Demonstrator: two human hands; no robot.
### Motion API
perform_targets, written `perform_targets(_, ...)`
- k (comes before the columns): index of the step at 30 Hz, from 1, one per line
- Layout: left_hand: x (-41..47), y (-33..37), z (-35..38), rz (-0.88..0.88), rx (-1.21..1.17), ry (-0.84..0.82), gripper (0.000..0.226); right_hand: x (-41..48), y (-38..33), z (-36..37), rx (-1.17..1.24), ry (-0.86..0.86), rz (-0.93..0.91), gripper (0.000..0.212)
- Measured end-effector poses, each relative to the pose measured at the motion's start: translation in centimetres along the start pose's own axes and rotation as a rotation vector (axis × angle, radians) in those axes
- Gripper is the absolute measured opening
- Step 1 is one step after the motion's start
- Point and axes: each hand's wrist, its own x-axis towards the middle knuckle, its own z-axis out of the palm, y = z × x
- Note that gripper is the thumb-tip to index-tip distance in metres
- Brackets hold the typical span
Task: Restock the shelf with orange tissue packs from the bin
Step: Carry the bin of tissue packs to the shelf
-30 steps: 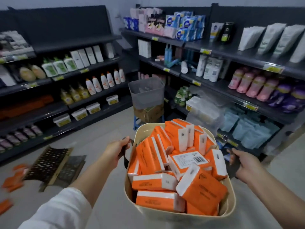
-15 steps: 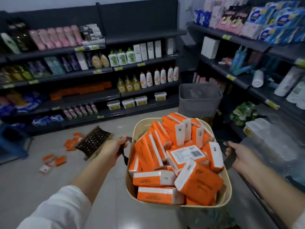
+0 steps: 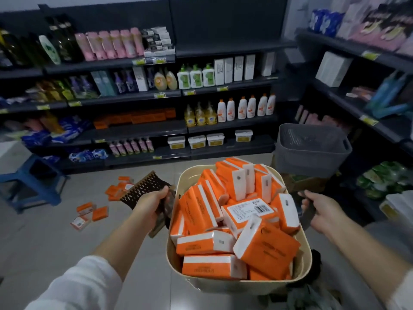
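Through the head camera I see both of my arms stretched forward and slightly inward. The forearms are bare, with a white left sleeve (image 3: 73, 285) and a pale right sleeve (image 3: 402, 294) showing only at the bottom corners. My left hand (image 3: 154, 204) is turned knuckles-up, fingers curled round the left handle (image 3: 166, 214) of the bin (image 3: 234, 284). My right hand (image 3: 321, 211) mirrors it with the back of the hand upward and fingers wrapped round the right handle (image 3: 307, 214). My wrists look straight and about level, well apart, one on either side of the bin.
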Motion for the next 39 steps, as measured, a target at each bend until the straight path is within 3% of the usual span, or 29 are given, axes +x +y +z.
perform_targets(20,18.8,13.0,-10.3,-0.035,-0.003,0.004,0.020,3.8,0.3,26.4,-0.023,-0.094,-0.007,0.025)
perform_targets(33,29.1,17.6,-7.9,-0.020,-0.036,0.116,0.023,14.9,-4.0,38.6,-0.077,-0.190,0.099,0.020)
perform_targets(39,34.6,19.9,-4.9,-0.053,-0.099,0.206,0.011,20.7,-8.5,44.0,-0.145,-0.253,0.137,0.019)
